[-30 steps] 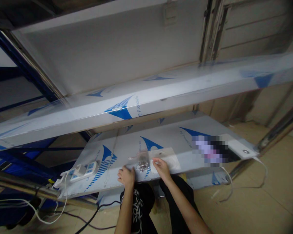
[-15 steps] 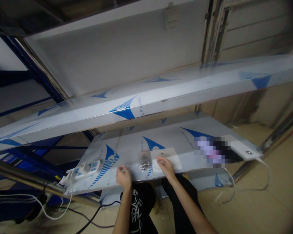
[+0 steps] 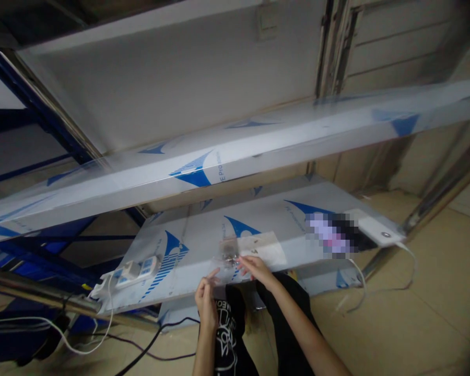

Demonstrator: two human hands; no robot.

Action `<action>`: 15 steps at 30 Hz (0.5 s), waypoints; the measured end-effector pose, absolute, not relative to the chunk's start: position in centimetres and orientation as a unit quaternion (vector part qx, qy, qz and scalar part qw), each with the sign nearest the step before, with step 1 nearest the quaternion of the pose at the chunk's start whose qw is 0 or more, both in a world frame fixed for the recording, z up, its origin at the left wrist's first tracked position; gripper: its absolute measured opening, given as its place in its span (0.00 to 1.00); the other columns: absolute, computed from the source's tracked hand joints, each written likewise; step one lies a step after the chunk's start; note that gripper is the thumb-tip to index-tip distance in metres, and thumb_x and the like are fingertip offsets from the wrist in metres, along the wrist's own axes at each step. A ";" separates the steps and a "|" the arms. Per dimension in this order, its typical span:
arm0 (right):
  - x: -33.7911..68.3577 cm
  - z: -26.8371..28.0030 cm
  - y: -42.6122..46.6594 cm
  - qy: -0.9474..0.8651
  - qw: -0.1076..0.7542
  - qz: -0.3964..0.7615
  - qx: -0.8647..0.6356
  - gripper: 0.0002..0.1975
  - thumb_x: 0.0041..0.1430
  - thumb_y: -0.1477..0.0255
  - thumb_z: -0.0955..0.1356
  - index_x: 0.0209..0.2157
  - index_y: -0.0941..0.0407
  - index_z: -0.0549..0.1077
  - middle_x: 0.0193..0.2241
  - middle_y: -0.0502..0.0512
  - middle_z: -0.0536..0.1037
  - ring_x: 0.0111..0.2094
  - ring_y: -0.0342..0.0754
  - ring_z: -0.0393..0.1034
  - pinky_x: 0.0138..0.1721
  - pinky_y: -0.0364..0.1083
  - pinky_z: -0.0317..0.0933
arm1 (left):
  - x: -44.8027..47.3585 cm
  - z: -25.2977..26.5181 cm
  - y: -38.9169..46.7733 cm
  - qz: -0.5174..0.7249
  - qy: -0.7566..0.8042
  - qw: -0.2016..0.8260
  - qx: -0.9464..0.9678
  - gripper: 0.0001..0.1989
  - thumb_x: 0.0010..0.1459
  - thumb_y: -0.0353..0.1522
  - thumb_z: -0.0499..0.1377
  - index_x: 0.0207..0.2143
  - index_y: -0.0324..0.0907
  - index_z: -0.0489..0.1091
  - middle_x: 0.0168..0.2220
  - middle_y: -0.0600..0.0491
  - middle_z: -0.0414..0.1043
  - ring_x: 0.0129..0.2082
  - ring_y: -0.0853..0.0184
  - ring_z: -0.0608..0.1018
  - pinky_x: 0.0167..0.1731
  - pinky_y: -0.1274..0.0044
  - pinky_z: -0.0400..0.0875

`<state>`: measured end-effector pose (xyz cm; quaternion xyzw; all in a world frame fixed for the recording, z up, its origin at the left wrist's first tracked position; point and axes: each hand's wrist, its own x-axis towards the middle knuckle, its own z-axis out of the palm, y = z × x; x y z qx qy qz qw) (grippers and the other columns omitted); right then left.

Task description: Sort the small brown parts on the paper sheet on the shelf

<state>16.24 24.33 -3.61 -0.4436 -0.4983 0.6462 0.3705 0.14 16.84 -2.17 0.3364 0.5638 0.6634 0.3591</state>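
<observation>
A small clear plastic bag point(image 3: 229, 248) of dark little pieces lies on the lower shelf in front of me. The thumb and fingers of my right hand point(image 3: 255, 269) are pinched at the bag's lower right edge. Just left of and nearer than the bag, my left hand point(image 3: 207, 300) has its fingers bent together, and what they hold, if anything, is too small to make out. A pale flat sheet or pouch point(image 3: 272, 248) lies right of the bag, with a tiny dark piece point(image 3: 254, 250) on it.
The film-covered shelf point(image 3: 196, 224) bears a white power strip point(image 3: 147, 267) at left. At right lie a blurred-out phone-like object point(image 3: 332, 232) and a white corded device point(image 3: 378, 230). An upper shelf point(image 3: 238, 169) crosses in front. Cables point(image 3: 152, 347) trail on the floor.
My right hand has moved left and down, from over the pale sheet to the bag's edge. My left hand has come right, closer to the bag. The view has shifted slightly.
</observation>
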 end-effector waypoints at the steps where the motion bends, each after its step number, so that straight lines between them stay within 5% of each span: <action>1: 16.4 -3.4 24.2 -0.491 0.357 0.667 -0.432 0.23 0.50 0.53 0.63 0.36 0.57 0.74 0.30 0.56 0.76 0.23 0.42 0.68 0.13 0.36 0.52 | 0.4 -2.2 16.6 0.660 0.549 0.393 0.329 0.13 0.47 0.40 0.55 0.20 0.39 0.64 0.37 0.48 0.74 0.31 0.68 0.70 0.35 0.76 0.63; 9: 17.4 -1.7 23.4 -0.472 0.331 0.717 -0.391 0.23 0.52 0.54 0.62 0.33 0.60 0.74 0.25 0.57 0.76 0.22 0.42 0.69 0.12 0.35 0.51 | 2.2 -3.0 17.4 0.628 0.485 0.513 0.327 0.13 0.45 0.38 0.61 0.20 0.38 0.62 0.28 0.53 0.70 0.25 0.73 0.70 0.25 0.82 0.64; 15: 18.1 -1.9 22.9 -0.471 0.415 0.645 -0.436 0.20 0.48 0.56 0.66 0.29 0.61 0.74 0.23 0.54 0.75 0.20 0.42 0.68 0.11 0.35 0.51 | 3.9 -2.8 18.7 0.608 0.486 0.531 0.335 0.15 0.47 0.39 0.59 0.21 0.38 0.59 0.20 0.58 0.64 0.12 0.82 0.58 0.11 0.87 0.48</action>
